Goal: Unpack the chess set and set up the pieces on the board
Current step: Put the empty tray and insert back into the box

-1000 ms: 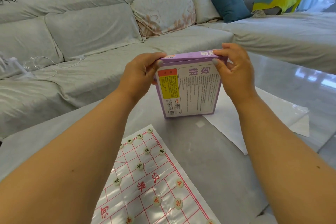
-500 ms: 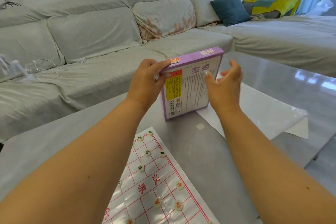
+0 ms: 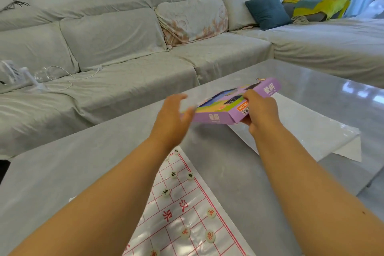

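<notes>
Box (image 3: 234,106) hangs above the desk (image 3: 218,164), nearly flat, picture side up, purple edges facing the camera. Long axis runs from near-left up to far-right, far end tipped a bit higher. Right hand (image 3: 259,110) is clamped on the near right corner, thumb on top, fingers under; the end flap there looks loose, can't be sure. Left hand (image 3: 174,116) sits at the box's left end w/ fingers spread; blurred, so can't tell if it touches or grips. Both hands are level w/ the box, one per end, so the box spans between them; right hand carries it.

Board (image 3: 187,214) lies on the desk well below and nearer the camera, w/ round pieces (image 3: 211,213) already on some line crossings. Clear sheet (image 3: 301,131) lies under and right of the box.

Judgement: the box is probably being emptied or checked for pieces. Next move turns on the flap at the right-hand end: that opening needs to face down toward the board.
</notes>
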Demonstrator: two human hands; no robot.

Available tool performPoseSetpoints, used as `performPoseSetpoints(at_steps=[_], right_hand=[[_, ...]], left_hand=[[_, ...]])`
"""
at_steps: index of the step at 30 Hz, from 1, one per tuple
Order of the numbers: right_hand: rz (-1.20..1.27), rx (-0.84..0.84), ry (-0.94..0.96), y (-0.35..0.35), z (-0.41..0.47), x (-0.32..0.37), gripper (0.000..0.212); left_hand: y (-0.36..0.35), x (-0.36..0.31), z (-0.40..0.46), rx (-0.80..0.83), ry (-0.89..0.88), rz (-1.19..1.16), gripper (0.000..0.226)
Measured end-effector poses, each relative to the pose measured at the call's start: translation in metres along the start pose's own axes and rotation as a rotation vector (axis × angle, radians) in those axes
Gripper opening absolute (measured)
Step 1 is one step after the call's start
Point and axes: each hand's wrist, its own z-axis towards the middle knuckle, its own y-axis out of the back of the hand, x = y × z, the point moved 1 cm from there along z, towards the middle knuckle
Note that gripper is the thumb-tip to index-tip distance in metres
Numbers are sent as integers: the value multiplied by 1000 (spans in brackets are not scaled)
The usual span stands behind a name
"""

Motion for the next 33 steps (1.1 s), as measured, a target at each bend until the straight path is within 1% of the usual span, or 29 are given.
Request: performPoseSetpoints(at_steps=[2, 3, 4, 5, 6, 7, 8, 9, 12, 16, 17, 19, 20, 22, 24, 26, 28, 29, 30, 31, 33], right_hand=[[-4, 41, 8, -2, 1, 2, 33], [-11, 66, 3, -6, 2, 1, 30], [-9, 97, -7, -11, 2, 0, 27], [-4, 134, -26, -17, 3, -2, 21], [3, 174, -51, -23, 4, -5, 15], [2, 216, -69, -30, 6, -10, 13], [-10, 253, -85, -39, 9, -16, 13], [-29, 284, -91, -48, 11, -23, 14], [-135, 342, -98, -78, 18, -51, 17], [-293, 324, -127, -108, 25, -84, 29], [-325, 327, -136, -114, 27, -91, 35], [-430, 330, -137, -121, 38, -105, 56], [-488, 324, -123, -124, 46, -113, 61], [-596, 322, -83, -128, 44, -119, 50], [-633, 296, -56, -132, 37, -121, 41], [-538, 319, -84, -135, 37, -129, 45], [-506, 330, -82, -136, 40, -135, 53], [-525, 327, -78, -137, 42, -137, 53], [-564, 323, -63, -137, 41, -136, 49], [-633, 316, -32, -138, 42, -134, 42], [-793, 282, 35, -141, 49, -133, 47]], left_hand=[[12, 28, 7, -81, 385, -10, 50], [17, 43, 9, -95, 581, -67, 52], [23, 56, 8, -97, 766, -191, 52], [29, 66, 5, -106, 912, -365, 48], [34, 74, 1, -116, 1014, -545, 41], [39, 81, -2, -128, 1071, -698, 31], [44, 88, -5, -138, 1087, -791, 23], [49, 96, -8, -148, 1084, -834, 19], [59, 118, -14, -231, 1067, -807, 19], [63, 146, -23, -328, 1069, -751, 21], [64, 150, -26, -350, 1075, -741, 20], [64, 156, -29, -386, 1098, -727, 18], [64, 158, -30, -405, 1108, -729, 16], [63, 158, -32, -444, 1125, -749, 13], [61, 164, -35, -473, 1154, -747, 11], [57, 171, -35, -469, 1178, -677, 16], [58, 174, -34, -409, 1193, -422, 26], [59, 176, -34, -353, 1200, -287, 31], [59, 176, -33, -299, 1189, -179, 30], [57, 176, -33, -262, 1178, -138, 25], [53, 178, -35, -227, 1156, -165, 20]])
